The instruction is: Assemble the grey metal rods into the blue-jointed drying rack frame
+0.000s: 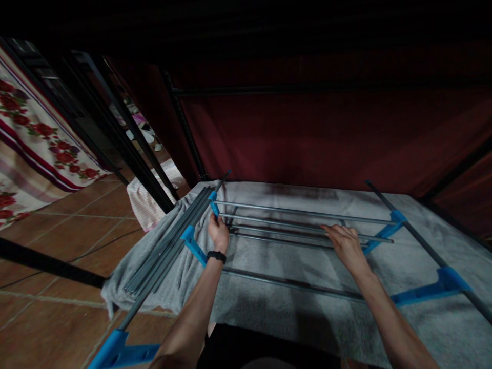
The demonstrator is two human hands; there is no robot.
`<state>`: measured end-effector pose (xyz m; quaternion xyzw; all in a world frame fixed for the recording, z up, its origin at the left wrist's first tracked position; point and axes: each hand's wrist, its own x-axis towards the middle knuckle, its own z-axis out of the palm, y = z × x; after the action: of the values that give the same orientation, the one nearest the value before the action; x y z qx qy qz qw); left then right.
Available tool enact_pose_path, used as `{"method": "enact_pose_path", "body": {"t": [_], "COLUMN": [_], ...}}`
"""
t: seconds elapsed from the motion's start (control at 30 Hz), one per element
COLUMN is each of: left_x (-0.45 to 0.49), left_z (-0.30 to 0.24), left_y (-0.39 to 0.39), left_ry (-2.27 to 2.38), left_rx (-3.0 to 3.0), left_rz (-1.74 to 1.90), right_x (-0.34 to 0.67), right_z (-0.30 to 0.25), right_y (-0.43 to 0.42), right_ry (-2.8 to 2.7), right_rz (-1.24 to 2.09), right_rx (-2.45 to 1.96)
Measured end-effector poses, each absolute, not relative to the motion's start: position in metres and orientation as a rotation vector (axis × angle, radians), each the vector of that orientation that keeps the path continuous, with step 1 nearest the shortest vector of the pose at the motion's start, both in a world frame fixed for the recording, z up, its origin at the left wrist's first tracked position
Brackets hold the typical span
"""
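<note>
A frame of grey metal tubes with blue plastic brackets (423, 293) lies across a grey blanket. My right hand (346, 245) is closed around a thin metal rod (269, 222) toward its right end, and the rod's tip sticks out past my fingers. At the rod's other end, my left hand (219, 234), with a black band on the wrist, is closed beside a blue bracket (214, 203). My left fingers partly hide where rod and bracket meet, so I cannot tell whether the rod is seated. Another rod (300, 210) spans the two sides just behind.
A bundle of loose metal rods (169, 241) lies on the blanket (265, 318) at the left. Black metal posts (126, 148) and a dark red curtain (307, 138) surround the blanket. Tiled floor (49, 307) and a floral cloth (42, 133) are farther left.
</note>
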<state>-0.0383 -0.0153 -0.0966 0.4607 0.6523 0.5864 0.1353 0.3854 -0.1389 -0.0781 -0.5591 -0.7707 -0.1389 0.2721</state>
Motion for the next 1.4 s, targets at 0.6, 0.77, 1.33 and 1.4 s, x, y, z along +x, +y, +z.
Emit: {"method": "enact_pose_path", "body": {"t": [0.6,0.77,1.33,1.4], "left_x": [-0.037,-0.031,0.132,0.159], "left_z": [-0.093,-0.093,-0.044,-0.033], "left_y": [-0.017,-0.030,-0.090,-0.089], "left_ry": [1.953,1.891,0.899,0.797], "left_rx": [1.360,1.480,2.479,2.513], "left_rz": [1.595,1.773,1.253,1.149], "right_x": [0.383,0.372,0.361,0.359], "right_z": [-0.070,-0.072,-0.080,-0.084], "right_y": [-0.129,-0.136,-0.131,-0.131], "right_ry": [-2.058,-2.013,-1.904,-1.879], "right_rz": [-0.385,-0.399,-0.340,-0.375], "right_rx": [-1.538,-1.612,-1.631,-1.640]}}
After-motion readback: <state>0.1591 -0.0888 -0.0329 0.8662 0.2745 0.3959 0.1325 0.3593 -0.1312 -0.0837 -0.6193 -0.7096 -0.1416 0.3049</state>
